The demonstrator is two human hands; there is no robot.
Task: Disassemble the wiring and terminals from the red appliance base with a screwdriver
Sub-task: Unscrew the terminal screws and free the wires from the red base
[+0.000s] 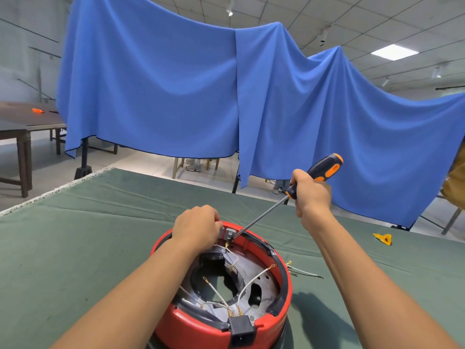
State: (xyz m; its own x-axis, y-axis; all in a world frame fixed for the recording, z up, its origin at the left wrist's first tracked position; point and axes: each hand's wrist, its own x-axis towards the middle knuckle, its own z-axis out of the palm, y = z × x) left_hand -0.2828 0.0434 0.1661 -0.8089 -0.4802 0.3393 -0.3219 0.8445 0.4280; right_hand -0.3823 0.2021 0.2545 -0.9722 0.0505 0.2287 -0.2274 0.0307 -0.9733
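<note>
The red appliance base (285, 308) lies open side up on the green cloth at the bottom centre. White wires (247, 284) with brass ring terminals cross its dark inner plate. A black power socket (241, 328) sits in its near rim. My left hand (198, 226) curls over the far rim and holds a small grey metal terminal block (229, 233). My right hand (312, 195) grips the black-and-orange screwdriver (324, 168). Its long shaft slants down to the left and the tip meets that terminal block.
Loose white wires with terminals (304, 272) lie on the green cloth (100, 235) right of the base. A yellow plastic piece (383, 239) sits further right. A blue curtain (226, 96) hangs behind the table, and brown tables (27, 122) stand at the far left.
</note>
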